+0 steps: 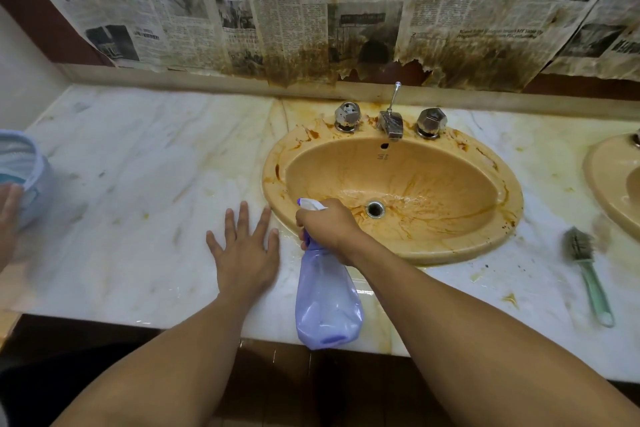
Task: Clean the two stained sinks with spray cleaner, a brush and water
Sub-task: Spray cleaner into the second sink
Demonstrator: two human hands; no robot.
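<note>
A tan oval sink (450, 246) stained with brown streaks sits in a marble counter, wet around its drain (375, 209). My right hand (329, 227) grips the neck of a pale purple spray bottle (327, 302), its white nozzle pointed over the sink's near-left rim. My left hand (244, 250) rests flat on the counter with fingers spread, just left of the sink. A green-handled brush (588, 274) lies on the counter right of the sink. A second tan sink (613, 184) shows partly at the right edge.
A tap (391, 123) with two knobs (347, 115) stands behind the sink. Stained newspaper (311, 10) covers the wall. At the far left another person's hand (8, 218) touches a pale blue container (24, 173). The marble counter (138, 166) stretches left.
</note>
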